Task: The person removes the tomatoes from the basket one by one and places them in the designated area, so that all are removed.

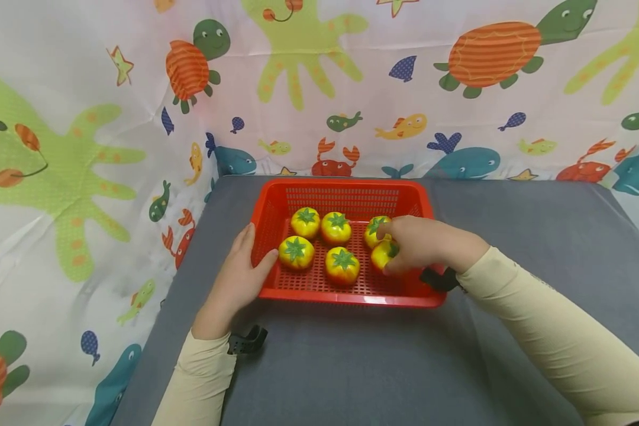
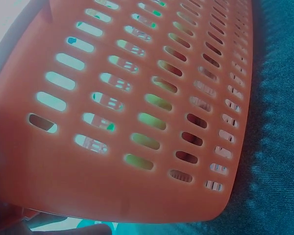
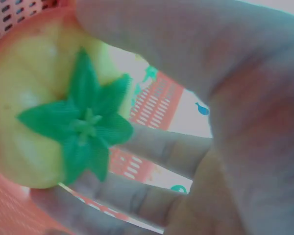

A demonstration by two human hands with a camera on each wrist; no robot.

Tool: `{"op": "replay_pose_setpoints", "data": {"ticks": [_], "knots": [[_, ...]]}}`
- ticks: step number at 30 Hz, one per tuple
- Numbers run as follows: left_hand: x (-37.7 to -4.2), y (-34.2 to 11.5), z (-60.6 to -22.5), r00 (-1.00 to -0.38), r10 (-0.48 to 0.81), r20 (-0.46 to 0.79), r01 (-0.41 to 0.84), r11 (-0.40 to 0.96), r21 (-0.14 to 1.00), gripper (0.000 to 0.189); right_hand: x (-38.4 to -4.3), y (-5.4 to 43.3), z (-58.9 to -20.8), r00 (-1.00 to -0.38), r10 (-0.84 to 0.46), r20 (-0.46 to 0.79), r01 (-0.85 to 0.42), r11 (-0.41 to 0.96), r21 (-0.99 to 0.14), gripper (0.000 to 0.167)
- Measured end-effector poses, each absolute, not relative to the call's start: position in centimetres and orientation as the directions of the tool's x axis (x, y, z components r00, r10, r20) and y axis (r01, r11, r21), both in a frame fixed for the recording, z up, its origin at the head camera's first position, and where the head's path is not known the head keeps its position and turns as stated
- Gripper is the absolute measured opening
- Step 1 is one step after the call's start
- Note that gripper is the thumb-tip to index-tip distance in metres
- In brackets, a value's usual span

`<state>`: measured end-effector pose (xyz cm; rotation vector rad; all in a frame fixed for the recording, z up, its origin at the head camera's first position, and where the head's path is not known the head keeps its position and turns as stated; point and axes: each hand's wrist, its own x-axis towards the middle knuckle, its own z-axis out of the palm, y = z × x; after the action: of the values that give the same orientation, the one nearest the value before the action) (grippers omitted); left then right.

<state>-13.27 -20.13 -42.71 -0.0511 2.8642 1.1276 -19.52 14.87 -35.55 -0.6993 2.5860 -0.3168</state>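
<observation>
A red plastic basket (image 1: 351,299) holds several yellow-and-red tomatoes with green leafy tops; one tomato (image 1: 296,253) sits at the front left and another (image 1: 342,265) at the front middle. My right hand (image 1: 423,239) reaches over the basket's right side and holds the front-right tomato (image 3: 24,112) between thumb and fingers. Just behind it, another tomato (image 1: 374,231) is partly hidden by that hand. At the basket's left rim, my left hand (image 1: 236,275) rests with its thumb toward the inside and its fingers extended along the outside. The slotted basket wall (image 2: 103,181) fills the left wrist view.
A dark grey cloth (image 1: 341,367) covers the table under and around the basket. Behind and to the left hangs a white curtain (image 1: 309,127) printed with sea animals. Black straps (image 1: 247,340) are on both wrists, beside pale sleeves (image 1: 197,378).
</observation>
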Motion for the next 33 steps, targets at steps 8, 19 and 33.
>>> {"op": "replay_pose_setpoints", "data": {"ticks": [8, 19, 33], "knots": [[-13.2, -20.2, -43.0, -0.999, -0.005, -0.054, -0.041, 0.726, 0.687, 0.090, -19.3, 15.7, -33.7, -0.824, -0.513, -0.241, -0.437, 0.846, -0.304, 0.061], [-13.2, -20.1, -43.0, -0.999, -0.011, -0.049, -0.041, 0.734, 0.678, 0.089, -19.4, 18.1, -31.5, -0.871, -0.483, -0.092, -0.439, 0.848, -0.297, 0.052], [-13.0, -19.9, -43.0, -0.998, -0.018, -0.055, -0.051, 0.728, 0.684, 0.088, -20.2, 23.7, -29.8, -0.941, -0.333, -0.058, -0.305, 0.910, -0.280, 0.060]]}}
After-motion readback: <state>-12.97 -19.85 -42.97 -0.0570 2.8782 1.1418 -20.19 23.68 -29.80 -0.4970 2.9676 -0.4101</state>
